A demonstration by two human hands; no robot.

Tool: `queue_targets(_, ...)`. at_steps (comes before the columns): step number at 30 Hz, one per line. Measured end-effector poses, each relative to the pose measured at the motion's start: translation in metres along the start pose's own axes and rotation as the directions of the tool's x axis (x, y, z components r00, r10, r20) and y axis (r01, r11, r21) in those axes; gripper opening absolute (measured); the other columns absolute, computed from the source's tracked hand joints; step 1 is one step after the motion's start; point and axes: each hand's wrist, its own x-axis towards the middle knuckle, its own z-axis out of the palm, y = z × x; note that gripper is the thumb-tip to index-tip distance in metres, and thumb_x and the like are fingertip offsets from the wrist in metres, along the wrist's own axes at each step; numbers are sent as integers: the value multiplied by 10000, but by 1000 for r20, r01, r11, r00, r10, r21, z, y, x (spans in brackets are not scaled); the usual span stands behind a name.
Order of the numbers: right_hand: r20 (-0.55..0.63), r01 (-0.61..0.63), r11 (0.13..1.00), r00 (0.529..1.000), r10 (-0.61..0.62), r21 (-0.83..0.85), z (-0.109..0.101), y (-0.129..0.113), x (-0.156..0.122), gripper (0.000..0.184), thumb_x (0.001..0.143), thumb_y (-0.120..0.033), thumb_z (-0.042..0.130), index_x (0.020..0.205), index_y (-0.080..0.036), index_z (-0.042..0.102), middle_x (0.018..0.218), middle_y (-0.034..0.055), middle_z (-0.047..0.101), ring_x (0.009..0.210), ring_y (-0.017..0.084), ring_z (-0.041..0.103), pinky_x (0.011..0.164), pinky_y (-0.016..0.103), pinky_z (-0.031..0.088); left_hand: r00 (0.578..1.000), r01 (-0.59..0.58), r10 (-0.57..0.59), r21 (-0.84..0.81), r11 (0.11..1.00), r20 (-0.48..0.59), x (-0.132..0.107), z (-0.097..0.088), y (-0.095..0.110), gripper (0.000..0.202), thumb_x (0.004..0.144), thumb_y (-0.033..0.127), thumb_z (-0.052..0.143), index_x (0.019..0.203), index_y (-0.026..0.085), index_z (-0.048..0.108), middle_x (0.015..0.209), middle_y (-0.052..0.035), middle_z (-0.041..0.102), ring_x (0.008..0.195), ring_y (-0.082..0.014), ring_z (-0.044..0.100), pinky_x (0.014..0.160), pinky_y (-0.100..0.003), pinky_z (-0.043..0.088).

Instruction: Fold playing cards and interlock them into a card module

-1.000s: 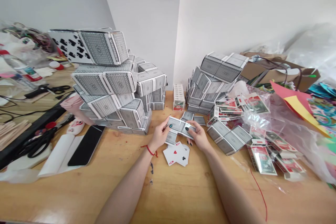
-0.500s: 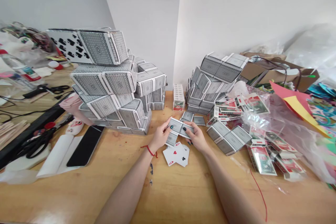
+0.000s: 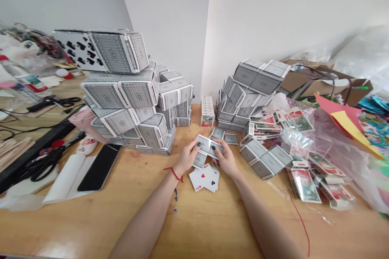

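1. Card piece (image 3: 208,146), made of grey-backed cards folded together, is held low over the table (image 3: 212,226) at centre, btwn both hands & in front of two heaps of finished blocks.
2. Left hand (image 3: 187,157) is clamped on its left end, thumb on top, fingers underneath. Right hand (image 3: 226,161) pinches the right end, dark-nailed thumb on the top face.
3. Step in hand looks like squaring/folding the cards into a block. To do it well: equal pressure from both thumbs, edges lined up before creasing, no bowing of the faces, work close to the wood.
4. Loose face-up cards (image 3: 204,179) lie fanned just below the hands; best to keep wrists off them.
5. Pose: forearms enter from the bottom edge & converge in a V, wrists low, palms turned inward. Red cord (image 3: 174,174) is on the left wrist.
6. Tall block stack (image 3: 127,101) is to the left, smaller pile (image 3: 249,89) to the right, both near but not touching the hands.
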Motion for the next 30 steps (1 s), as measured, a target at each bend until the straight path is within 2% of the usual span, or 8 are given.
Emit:
queue_targets(5, 19, 4, 1000, 1000, -4, -20, 1, -1, 0, 322, 791, -430, 462, 1041, -233, 408, 509, -56, 437, 354, 99, 413, 350, 223, 326, 999, 2, -2, 7, 1000, 32, 0, -2, -2, 486, 813, 299, 426, 1278, 175, 355, 1291, -72, 431, 1169, -192, 409, 982, -325, 318)
queue_targets(11, 47, 7, 1000, 999, -5, -29, 2, -4, -1, 352, 784, -418, 478, 1076, -243, 390, 529, -54, 447, 370, 100, 419, 361, 226, 344, 999, -45, 46, 50, 998, -25, 3, -2, -8, 476, 807, 295, 443, 1260, 176, 357, 1289, -83, 424, 1181, -183, 388, 995, -327, 298)
queue_targets(15, 35, 23, 1000, 999, -23, -7, 3, -6, -1, 371, 778, -400, 497, 1098, -253, 383, 549, -59, 429, 364, 86, 406, 354, 214, 335, 999, -27, 28, 48, 998, -23, 2, 1, -9, 368, 813, 317, 432, 1149, 166, 440, 1111, -84, 550, 993, -176, 522, 854, -301, 410)
queue_targets(19, -117, 55, 998, 992, -55, -2, -5, -3, 3, 486, 807, -408, 440, 1243, -278, 269, 556, -61, 408, 333, 81, 358, 324, 211, 296, 997, 19, -18, 15, 1000, -80, 3, 1, -11, 233, 813, 332, 424, 951, 156, 490, 859, -42, 595, 753, -141, 555, 689, -262, 444)
queue_targets(22, -265, 111, 984, 953, -145, -137, -16, 3, 6, 421, 808, -411, 426, 1196, -252, 384, 652, -13, 497, 398, 93, 392, 386, 231, 340, 980, 34, -47, -70, 997, -195, 7, -1, -14, 194, 806, 312, 427, 917, 160, 477, 879, -41, 591, 778, -139, 555, 703, -262, 440)
queue_targets(25, -190, 140, 902, 954, -233, -408, -23, 6, 7, 265, 722, -383, 561, 923, -215, 607, 871, 57, 564, 527, 116, 457, 510, 271, 400, 942, 46, -104, -183, 982, -320, 11, -4, -16, 198, 783, 279, 449, 943, 162, 460, 961, -60, 589, 854, -156, 565, 741, -283, 443)
queue_targets(27, -122, 159, 872, 963, -240, -463, -23, 6, 6, 313, 670, -374, 618, 947, -228, 619, 996, 78, 560, 557, 128, 476, 525, 283, 408, 923, 38, -133, -259, 965, -360, 13, -5, -16, 236, 758, 251, 476, 974, 165, 435, 993, -69, 588, 887, -166, 569, 756, -300, 447)
queue_targets(30, -32, 179, 832, 973, -229, -525, -20, 5, 4, 452, 621, -370, 662, 1052, -263, 582, 1072, 72, 555, 663, 167, 532, 567, 296, 427, 925, 22, -152, -348, 937, -349, 13, -5, -17, 332, 703, 205, 538, 1001, 170, 394, 1001, -73, 594, 902, -172, 578, 778, -325, 450)
